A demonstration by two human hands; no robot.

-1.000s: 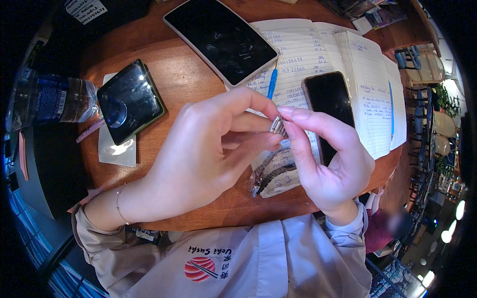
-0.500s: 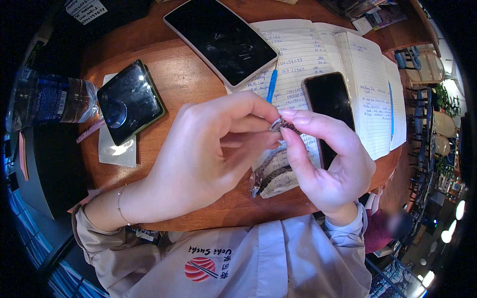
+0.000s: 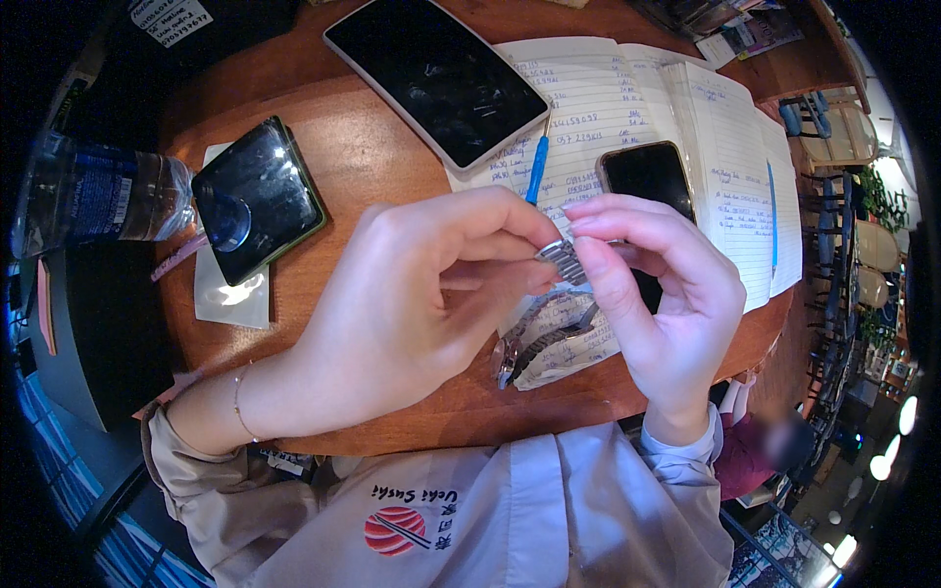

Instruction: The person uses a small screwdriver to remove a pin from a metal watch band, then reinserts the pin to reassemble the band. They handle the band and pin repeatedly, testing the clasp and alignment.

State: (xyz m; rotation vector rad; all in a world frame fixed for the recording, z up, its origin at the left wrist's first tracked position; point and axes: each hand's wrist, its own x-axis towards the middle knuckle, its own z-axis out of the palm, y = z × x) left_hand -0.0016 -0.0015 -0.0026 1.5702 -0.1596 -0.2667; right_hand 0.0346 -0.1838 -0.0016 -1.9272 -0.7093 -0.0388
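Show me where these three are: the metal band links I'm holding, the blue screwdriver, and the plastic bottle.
Metal band links [image 3: 564, 263]: head view, on the ridged middle.
Blue screwdriver [image 3: 537, 170]: head view, on its handle.
Plastic bottle [image 3: 103, 193]: head view, on its label.

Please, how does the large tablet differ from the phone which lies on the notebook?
The tablet is larger; the phone is smaller. The tablet has a pale frame, the phone a darker one. The right hand partly covers the phone, but not the tablet. Both have dark screens.
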